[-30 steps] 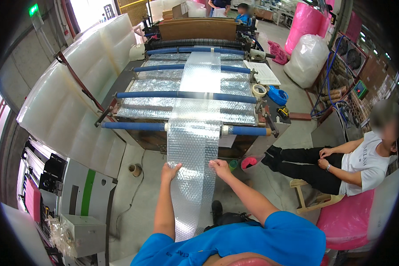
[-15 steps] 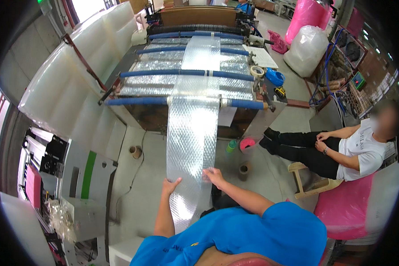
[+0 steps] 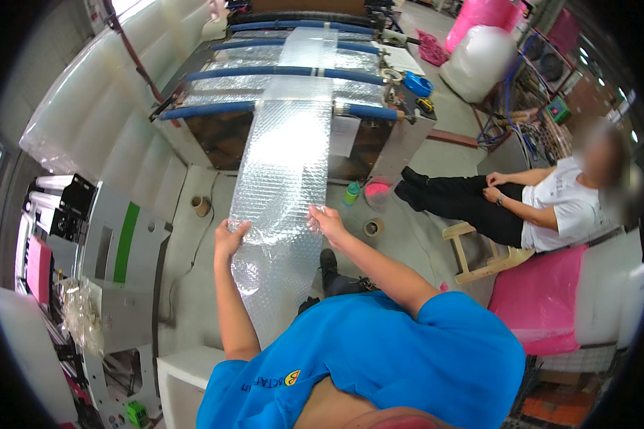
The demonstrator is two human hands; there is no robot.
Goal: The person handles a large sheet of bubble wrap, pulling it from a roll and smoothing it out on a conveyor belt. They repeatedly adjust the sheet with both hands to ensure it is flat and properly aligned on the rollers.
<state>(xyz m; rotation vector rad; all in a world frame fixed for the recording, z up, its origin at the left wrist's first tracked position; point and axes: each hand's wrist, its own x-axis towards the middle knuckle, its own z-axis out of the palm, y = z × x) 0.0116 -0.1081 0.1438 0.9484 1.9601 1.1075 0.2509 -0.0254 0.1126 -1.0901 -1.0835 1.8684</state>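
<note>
A long strip of clear bubble wrap point(image 3: 283, 164) slopes from the machine's front roller down toward my body. My left hand point(image 3: 229, 242) grips its left edge, thumb on top and the other fingers partly hidden. Across from it, my right hand point(image 3: 326, 222) pinches the right edge between thumb and fingers. Between the hands the wrap creases a little, and its lower part hangs down in front of my blue shirt. Beyond, the strip runs up over several blue rollers point(image 3: 365, 76) of the machine.
Cardboard cores point(image 3: 373, 227), a green bottle point(image 3: 351, 193) and a pink tub point(image 3: 377, 190) stand on the floor. A seated person point(image 3: 544, 200) is at the right, by a wooden stool point(image 3: 472, 261). A grey machine panel point(image 3: 132, 247) stands at left.
The view has tilted downward, so the machine sits higher in the picture. My hands have spread farther apart along the wrap's edges, and the strip between them has swung left and creased.
</note>
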